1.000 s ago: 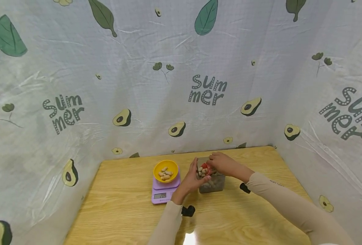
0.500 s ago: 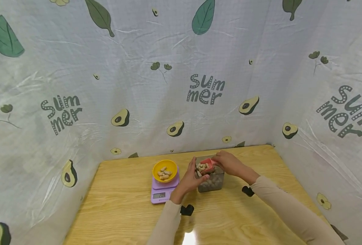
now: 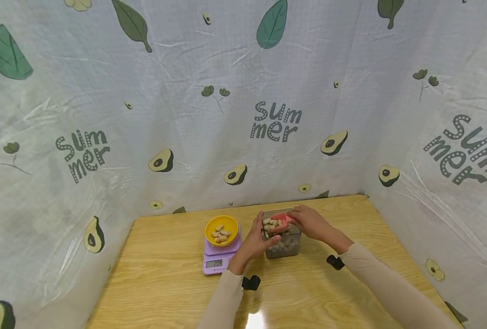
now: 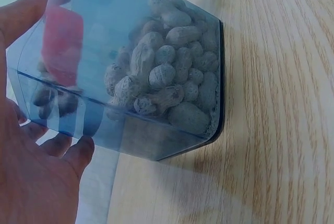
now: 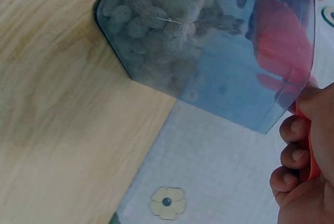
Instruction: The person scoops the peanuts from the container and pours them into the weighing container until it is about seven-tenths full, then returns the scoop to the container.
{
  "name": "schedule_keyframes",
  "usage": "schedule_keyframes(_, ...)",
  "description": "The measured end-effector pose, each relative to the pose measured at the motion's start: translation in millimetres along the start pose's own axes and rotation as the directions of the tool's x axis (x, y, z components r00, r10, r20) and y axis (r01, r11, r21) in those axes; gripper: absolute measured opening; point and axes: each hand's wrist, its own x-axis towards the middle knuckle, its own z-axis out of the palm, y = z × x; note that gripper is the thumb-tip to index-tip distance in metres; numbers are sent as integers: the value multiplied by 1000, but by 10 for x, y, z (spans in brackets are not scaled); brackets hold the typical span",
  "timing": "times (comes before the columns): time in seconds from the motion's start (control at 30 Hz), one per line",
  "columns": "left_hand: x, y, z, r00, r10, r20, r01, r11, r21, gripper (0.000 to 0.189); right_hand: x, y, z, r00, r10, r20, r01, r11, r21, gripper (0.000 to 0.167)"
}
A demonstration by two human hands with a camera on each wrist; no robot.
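A clear, grey-tinted plastic container (image 3: 283,249) stands on the table in the head view, partly filled with unshelled peanuts (image 4: 162,72). My left hand (image 3: 252,244) grips its left side near the rim, thumb at the front and fingers round the far side. My right hand (image 3: 312,223) holds a red scoop by its handle, fingers curled round it in the right wrist view. The scoop (image 5: 282,38) sits inside the container's mouth, near rim height and above the heap. Several peanuts fill it, seen in the head view.
Left of the container, a purple kitchen scale (image 3: 216,251) carries a yellow bowl (image 3: 222,221) with several peanuts in it. Its display seems to read 209. Behind the wooden table (image 3: 161,274) hangs a white printed curtain (image 3: 194,137).
The scoop has risen from down among the peanuts to near rim height, now bearing peanuts. My right hand shifted a little right with it. My left hand stays on the container.
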Motion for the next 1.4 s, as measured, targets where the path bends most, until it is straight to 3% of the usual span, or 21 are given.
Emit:
schedule_keyframes(0.17,-14,7,2,1000,4,3,-4,1000,-7,110,-48,16,39,999,11,-34,-11,1000,-14,21)
schedule_keyframes(0.4,-17,35,-19,1000,-1,10,1,1000,-6,108,57,-22,85,996,-53,-72,49,997,-60,20)
schedule_keyframes(0.67,-12,52,-31,999,-32,9,32,999,8,110,16,9,64,998,31,-54,-30,999,10,26)
schedule_keyframes(1.17,-37,36,-28,1000,-11,8,11,1000,1,109,-141,49,86,978,90,-186,-56,982,182,26)
schedule_keyframes(1.4,-52,21,-16,1000,-10,9,10,1000,15,112,-233,82,56,971,105,-216,-67,982,178,24)
